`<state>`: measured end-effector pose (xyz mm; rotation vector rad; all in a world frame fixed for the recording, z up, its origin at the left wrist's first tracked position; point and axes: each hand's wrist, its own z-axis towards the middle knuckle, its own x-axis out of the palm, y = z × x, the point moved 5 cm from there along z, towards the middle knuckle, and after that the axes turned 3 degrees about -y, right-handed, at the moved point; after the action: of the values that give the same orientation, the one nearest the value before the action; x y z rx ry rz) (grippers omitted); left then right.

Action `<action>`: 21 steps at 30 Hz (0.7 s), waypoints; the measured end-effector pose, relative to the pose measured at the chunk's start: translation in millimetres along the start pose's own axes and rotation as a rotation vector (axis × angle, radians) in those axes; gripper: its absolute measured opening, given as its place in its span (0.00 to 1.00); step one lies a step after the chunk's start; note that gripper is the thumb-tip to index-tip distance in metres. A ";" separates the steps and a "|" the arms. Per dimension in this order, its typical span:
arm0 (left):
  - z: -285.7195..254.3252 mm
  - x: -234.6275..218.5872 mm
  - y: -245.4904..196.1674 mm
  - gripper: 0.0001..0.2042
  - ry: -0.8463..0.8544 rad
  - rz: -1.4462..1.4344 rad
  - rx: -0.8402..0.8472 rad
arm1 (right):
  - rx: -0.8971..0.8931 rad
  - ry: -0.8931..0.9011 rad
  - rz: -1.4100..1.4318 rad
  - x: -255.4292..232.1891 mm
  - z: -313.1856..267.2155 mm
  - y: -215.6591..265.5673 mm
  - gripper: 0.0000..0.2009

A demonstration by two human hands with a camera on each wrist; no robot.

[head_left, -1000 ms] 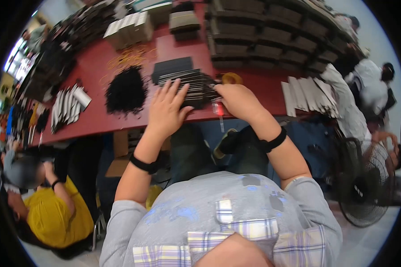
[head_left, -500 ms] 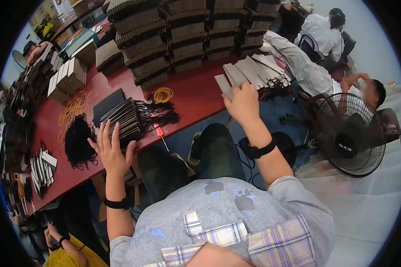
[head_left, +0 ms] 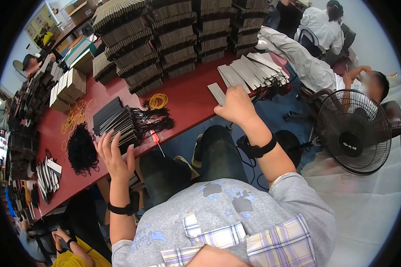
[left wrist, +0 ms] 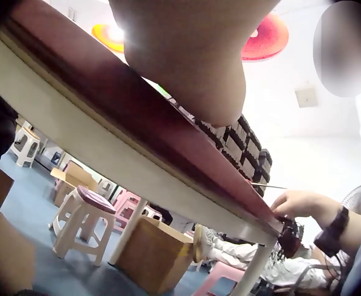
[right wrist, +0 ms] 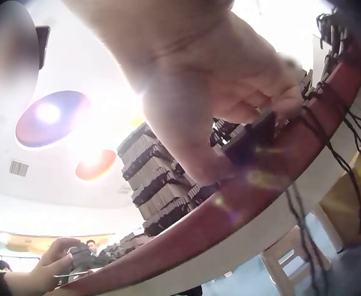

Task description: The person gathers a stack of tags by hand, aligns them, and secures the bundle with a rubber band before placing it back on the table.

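My right hand (head_left: 237,104) is at the table's front edge, beside a fan of pale flat strips (head_left: 245,73) with black cords at one end. In the right wrist view, its thumb and curled fingers pinch a dark flat strip (right wrist: 251,137), and black cords (right wrist: 307,237) hang below the table edge. My left hand (head_left: 114,155) lies against the near left side of a row of dark flat strips (head_left: 120,127), fingers spread and slightly bent. Long black cords (head_left: 153,123) trail rightward from that row.
Behind stand tall stacks of bundled strips (head_left: 169,40). Yellow rubber bands (head_left: 158,101), a black cord heap (head_left: 81,149) and a red-handled tool with a thin shaft (head_left: 155,137) lie on the red table (head_left: 191,95). A fan (head_left: 354,133) and a seated person (head_left: 365,82) are at right.
The view has swung right. My right hand has left the cords beside the row, moved right to the pale strips and taken hold of one. My left hand stays by the row.
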<state>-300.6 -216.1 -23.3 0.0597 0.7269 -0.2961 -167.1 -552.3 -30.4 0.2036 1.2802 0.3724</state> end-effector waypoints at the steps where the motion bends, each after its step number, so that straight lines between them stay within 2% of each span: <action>1: 8.8 -0.5 -8.7 0.20 0.010 -0.068 -0.011 | -0.003 -0.026 -0.002 -3.0 0.8 -1.8 0.21; 3: 31.6 1.4 -29.0 0.18 0.029 -0.233 0.013 | -0.017 -0.074 -0.008 -11.7 7.1 -3.1 0.22; 6: 63.5 16.9 -68.7 0.17 0.096 -0.403 0.113 | 0.070 -0.201 -0.125 -17.3 30.4 -24.6 0.22; 9: 77.4 31.6 -101.5 0.16 0.117 -0.530 0.211 | 0.062 -0.149 -0.228 -2.3 35.4 -29.9 0.21; 13: 79.8 50.8 -117.0 0.14 0.159 -0.652 0.201 | -0.091 -0.235 -0.231 10.5 10.8 -6.6 0.17; 17: 72.7 70.7 -117.7 0.12 0.263 -0.692 0.109 | -0.240 -0.196 -0.082 15.8 -13.0 19.9 0.14; 21: 67.3 76.8 -117.9 0.12 0.298 -0.680 0.067 | -0.237 -0.156 -0.027 14.6 -15.1 24.8 0.15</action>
<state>-236.7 -358.3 -18.1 -0.0856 1.0221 -0.9767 -182.1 -524.8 -38.9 0.0135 1.0738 0.4724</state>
